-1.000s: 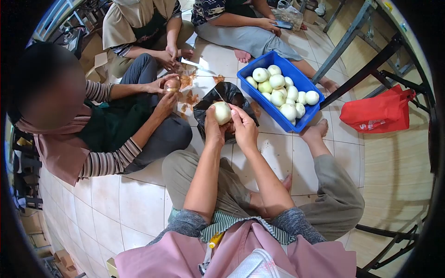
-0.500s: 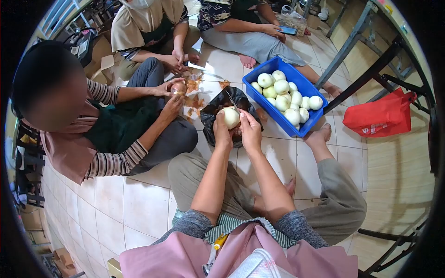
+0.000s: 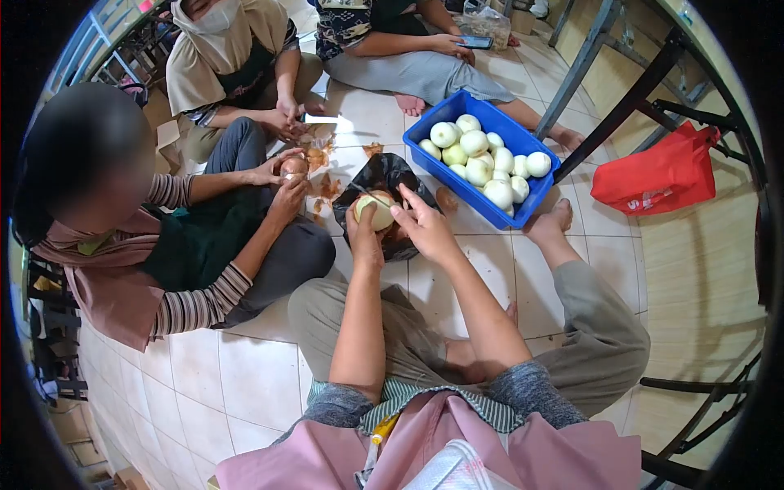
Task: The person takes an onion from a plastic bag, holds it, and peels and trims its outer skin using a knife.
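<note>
My left hand (image 3: 365,234) is closed around an onion (image 3: 378,214), mostly pale with some brownish skin at its far side. Across that onion's top lies a thin knife blade (image 3: 359,189), coming from my right hand (image 3: 426,227). My right fingers are partly stretched, with the thumb against the onion; the knife's handle is hidden by the hand. Beneath both hands an opened black plastic bag (image 3: 390,169) stands on the floor, with brownish peelings inside. To its right is a blue crate (image 3: 465,196) holding several peeled white onions (image 3: 498,193).
At the left, a person in striped sleeves (image 3: 196,306) holds a brown onion (image 3: 294,167). Two more people sit at the back, one with a phone (image 3: 475,42). Onion skins (image 3: 327,188) litter the tiles. A red bag (image 3: 657,173) lies by metal table legs (image 3: 584,61) at right.
The onion in my left hand has turned and shifted left. My right hand's fingers have loosened and spread, and the blade has swung from pointing up to lying leftward over the onion.
</note>
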The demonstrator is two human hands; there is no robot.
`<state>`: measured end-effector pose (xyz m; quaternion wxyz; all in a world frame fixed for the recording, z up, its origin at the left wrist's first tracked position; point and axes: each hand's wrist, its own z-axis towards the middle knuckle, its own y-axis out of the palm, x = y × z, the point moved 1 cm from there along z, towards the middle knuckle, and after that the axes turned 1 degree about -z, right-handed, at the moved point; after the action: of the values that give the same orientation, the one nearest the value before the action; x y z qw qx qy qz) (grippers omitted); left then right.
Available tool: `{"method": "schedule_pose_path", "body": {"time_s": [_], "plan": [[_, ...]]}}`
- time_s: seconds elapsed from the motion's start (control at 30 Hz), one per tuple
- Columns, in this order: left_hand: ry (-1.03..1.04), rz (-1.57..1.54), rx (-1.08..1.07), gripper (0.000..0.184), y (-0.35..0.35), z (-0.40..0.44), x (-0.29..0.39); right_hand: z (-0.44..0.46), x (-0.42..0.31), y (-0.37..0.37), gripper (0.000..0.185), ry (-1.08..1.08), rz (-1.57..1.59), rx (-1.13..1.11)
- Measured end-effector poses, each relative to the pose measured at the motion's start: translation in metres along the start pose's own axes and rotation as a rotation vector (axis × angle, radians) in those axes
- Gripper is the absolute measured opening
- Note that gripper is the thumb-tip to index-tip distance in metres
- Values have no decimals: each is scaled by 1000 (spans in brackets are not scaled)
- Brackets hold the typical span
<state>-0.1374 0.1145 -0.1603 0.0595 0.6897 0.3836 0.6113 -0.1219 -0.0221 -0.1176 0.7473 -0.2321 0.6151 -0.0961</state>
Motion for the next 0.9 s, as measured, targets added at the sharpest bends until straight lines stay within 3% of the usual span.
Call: {"method": "schedule_pose_path", "body": {"time_s": [0.3,0.47,0.67,0.77,0.9], "plan": [[30,55,-50,45,-1,6,1,-8,-34,-8,39,-14,-265,63],[116,146,-105,45,-4,11,-3,0,-25,-1,34,24,-106,163],[-11,-91,-164,50,11,-8,9,10,-19,-8,35,59,40,132],[43,165,-55,58,13,-3,11,6,-28,-14,35,46,31,100],[121,409,-68,59,12,-3,16,9,-20,-13,34,123,-36,119]]}}
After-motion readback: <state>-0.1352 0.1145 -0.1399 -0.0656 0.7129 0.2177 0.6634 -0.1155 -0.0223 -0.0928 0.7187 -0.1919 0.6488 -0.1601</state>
